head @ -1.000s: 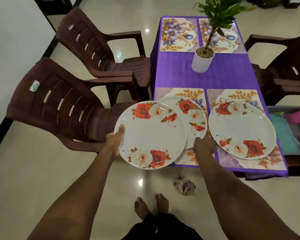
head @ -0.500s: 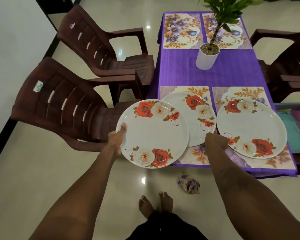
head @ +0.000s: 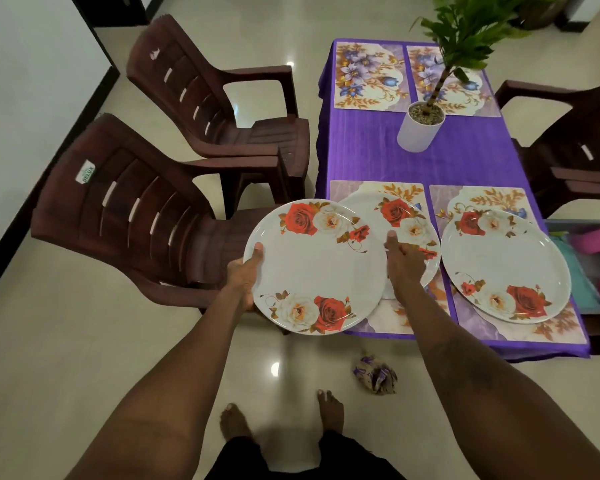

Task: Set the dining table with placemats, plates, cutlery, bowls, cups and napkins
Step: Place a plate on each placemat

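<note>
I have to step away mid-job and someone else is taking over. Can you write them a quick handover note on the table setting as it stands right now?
Left hand grips the held plate by its left rim, beside the table. Right hand is at its right rim, over the near-left plate; grip unclear.
Done: four placemats down; near-left plate and near-right plate laid.
To do: plates for the far-left placemat and far-right placemat, then cutlery, bowls, cups, napkins.

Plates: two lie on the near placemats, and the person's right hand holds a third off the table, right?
No. In the head view the left hand holds the third plate; the right hand rests on the near left plate.
</note>
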A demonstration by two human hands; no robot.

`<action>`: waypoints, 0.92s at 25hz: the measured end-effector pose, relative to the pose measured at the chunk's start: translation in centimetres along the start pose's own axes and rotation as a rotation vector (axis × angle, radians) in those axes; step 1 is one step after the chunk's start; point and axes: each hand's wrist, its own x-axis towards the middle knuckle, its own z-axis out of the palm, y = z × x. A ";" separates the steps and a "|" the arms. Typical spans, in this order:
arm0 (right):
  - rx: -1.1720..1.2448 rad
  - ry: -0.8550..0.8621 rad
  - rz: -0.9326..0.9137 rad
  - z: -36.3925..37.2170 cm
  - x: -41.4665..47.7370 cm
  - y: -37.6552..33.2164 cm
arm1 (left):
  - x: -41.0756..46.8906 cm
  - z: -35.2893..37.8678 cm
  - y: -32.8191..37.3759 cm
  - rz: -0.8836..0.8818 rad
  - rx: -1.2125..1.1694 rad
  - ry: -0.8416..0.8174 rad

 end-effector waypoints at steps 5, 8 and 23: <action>-0.013 0.012 -0.081 5.0 -3.3 -2.0 | 1.3 -5.0 3.9 0.039 0.019 -0.084; 0.045 0.078 -0.089 9.0 -7.1 -4.5 | 1.2 -9.3 7.5 0.081 0.062 -0.083; 0.204 0.116 -0.043 28.8 -15.3 -16.4 | 10.5 -27.2 23.1 0.161 0.180 -0.147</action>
